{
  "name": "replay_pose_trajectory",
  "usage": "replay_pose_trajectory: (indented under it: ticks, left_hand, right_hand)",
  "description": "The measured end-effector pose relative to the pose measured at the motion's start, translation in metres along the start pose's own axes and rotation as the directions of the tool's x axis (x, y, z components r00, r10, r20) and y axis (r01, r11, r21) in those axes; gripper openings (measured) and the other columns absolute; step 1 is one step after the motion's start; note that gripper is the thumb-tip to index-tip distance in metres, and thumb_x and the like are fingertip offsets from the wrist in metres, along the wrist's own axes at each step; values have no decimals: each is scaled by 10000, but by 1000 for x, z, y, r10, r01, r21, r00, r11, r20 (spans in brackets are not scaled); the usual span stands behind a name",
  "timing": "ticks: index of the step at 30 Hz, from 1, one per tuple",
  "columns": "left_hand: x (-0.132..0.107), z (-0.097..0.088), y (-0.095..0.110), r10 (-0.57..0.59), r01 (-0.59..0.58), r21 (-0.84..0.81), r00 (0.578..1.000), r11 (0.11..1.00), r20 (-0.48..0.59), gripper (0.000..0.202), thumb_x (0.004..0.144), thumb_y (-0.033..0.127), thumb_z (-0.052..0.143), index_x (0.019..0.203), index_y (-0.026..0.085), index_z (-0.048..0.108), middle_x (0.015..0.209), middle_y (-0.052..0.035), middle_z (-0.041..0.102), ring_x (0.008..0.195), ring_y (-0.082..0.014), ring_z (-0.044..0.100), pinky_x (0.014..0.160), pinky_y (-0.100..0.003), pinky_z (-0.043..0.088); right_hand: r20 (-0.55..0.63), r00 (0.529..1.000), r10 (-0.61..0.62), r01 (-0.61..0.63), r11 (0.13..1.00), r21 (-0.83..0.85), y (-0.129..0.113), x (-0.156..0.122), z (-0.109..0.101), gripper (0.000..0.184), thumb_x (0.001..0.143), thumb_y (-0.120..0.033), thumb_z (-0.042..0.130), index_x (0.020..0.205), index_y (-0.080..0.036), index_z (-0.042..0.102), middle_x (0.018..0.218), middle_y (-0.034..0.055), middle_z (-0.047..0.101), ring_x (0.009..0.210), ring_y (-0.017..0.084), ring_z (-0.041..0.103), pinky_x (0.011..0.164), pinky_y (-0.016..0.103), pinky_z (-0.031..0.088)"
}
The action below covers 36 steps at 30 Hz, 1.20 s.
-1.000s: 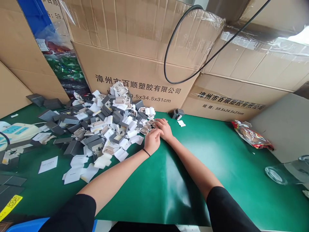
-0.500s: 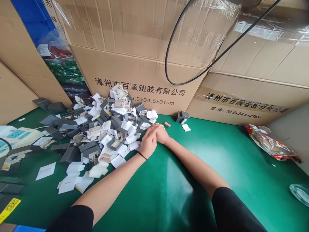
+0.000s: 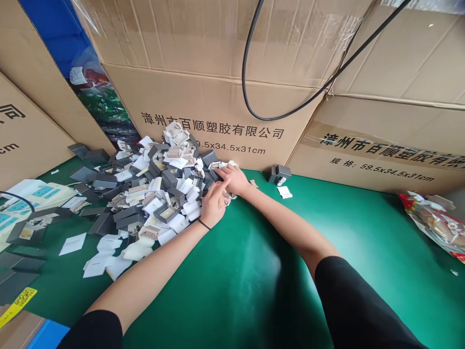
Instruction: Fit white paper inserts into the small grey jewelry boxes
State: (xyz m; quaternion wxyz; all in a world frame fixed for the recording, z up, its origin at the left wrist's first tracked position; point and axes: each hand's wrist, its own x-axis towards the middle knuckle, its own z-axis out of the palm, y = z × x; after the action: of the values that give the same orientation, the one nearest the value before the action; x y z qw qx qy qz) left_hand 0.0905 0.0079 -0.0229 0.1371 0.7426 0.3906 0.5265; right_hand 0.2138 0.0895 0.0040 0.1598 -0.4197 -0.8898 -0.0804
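Observation:
My left hand (image 3: 213,206), with a dark band on its wrist, is at the right edge of a heap of small dark grey boxes (image 3: 169,179), white paper slips (image 3: 151,206) and beige inserts (image 3: 178,152). Its fingers are stretched forward against the heap. My right hand (image 3: 235,179) lies just beyond it, fingers extended over the heap's far right edge and close to my left fingertips. I see nothing gripped in either hand. Some paper pieces show beneath the hands, partly hidden.
Large cardboard cartons (image 3: 218,92) stand along the back, with a black cable (image 3: 247,63) hanging before them. Right of the hands are a small grey box (image 3: 282,173) and a white slip (image 3: 284,192). A power strip (image 3: 39,196) lies left, a food packet (image 3: 434,223) right, on the green table (image 3: 203,295).
My hands, pressed together before, have come apart a little. The right has moved left over the heap's edge; the left has shifted slightly left. The view has turned slightly.

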Motion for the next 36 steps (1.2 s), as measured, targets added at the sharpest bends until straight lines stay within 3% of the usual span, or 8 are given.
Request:
replay_pose_trajectory:
  ticks: [5, 9, 15, 24, 27, 32, 34, 36]
  left_hand:
    - [0, 1, 2, 38, -35, 105, 999, 994, -26, 480, 873, 61, 330, 1311, 212, 457, 847, -28, 502, 729, -108, 547, 744, -247, 519]
    - [-1, -1, 4, 139, -143, 113, 989, 983, 43, 513, 855, 30, 321, 1322, 211, 430, 916, -52, 529, 875, -144, 549, 848, -299, 480]
    - [-6, -2, 4, -9, 14, -50, 994, 999, 106, 562, 832, 37, 340, 1365, 212, 355, 946, -56, 542, 714, -120, 524, 717, -273, 490]
    - [-24, 2, 30, -125, 203, -401, 969, 893, 212, 480, 864, 144, 443, 1331, 238, 387, 873, -16, 532, 517, -58, 381, 516, -194, 413]
    - [-26, -1, 42, -119, 263, -449, 939, 854, 323, 467, 861, 159, 460, 1317, 241, 403, 877, -17, 534, 523, -53, 391, 516, -193, 420]
    - [-18, -9, 71, -67, 385, -628, 881, 677, 468, 545, 827, 187, 522, 1339, 296, 371, 856, 0, 487, 517, -45, 395, 449, -176, 399]
    - [-11, -11, 83, -64, 430, -705, 874, 564, 482, 609, 809, 197, 543, 1361, 328, 321, 840, 11, 459, 495, -40, 378, 408, -169, 370]
    - [-4, -10, 94, -62, 442, -766, 881, 468, 470, 671, 787, 189, 557, 1373, 362, 280, 850, 17, 445, 482, -32, 355, 390, -166, 347]
  right_hand:
    - [-30, 985, 171, -172, 984, -36, -8, 10, -11, 259, 910, -243, 368, 1010, -146, 586, 970, 115, 621, 922, 220, 502, 689, 276, 362]
    - [-123, 875, 468, -461, 884, 80, -4, -7, -40, 269, 900, -281, 348, 987, -163, 574, 943, 97, 633, 873, 202, 545, 626, 241, 344]
    - [420, 719, 553, -681, 682, 267, 12, -74, -69, 344, 871, -333, 348, 632, -173, 539, 663, 44, 602, 626, 150, 538, 534, 228, 335]
    - [626, 591, 509, -744, 645, 177, -5, -113, -72, 410, 844, -436, 459, 534, -180, 540, 537, 33, 588, 480, 130, 509, 490, 239, 361]
    - [542, 644, 540, -704, 695, 144, -21, -119, -80, 487, 850, -548, 437, 553, -180, 553, 549, 41, 596, 499, 134, 529, 499, 236, 362]
    - [159, 873, 462, -487, 799, 353, -45, -133, -97, 441, 911, -487, 363, 661, -182, 560, 608, 16, 580, 583, 126, 519, 555, 232, 370]
    - [193, 919, 343, -381, 656, 651, -50, -136, -99, 422, 916, -494, 350, 730, -181, 561, 635, 4, 584, 593, 115, 528, 563, 222, 405]
    - [242, 930, 276, -333, 357, 873, -54, -136, -97, 418, 895, -539, 375, 791, -178, 557, 693, 10, 599, 621, 120, 559, 592, 236, 458]
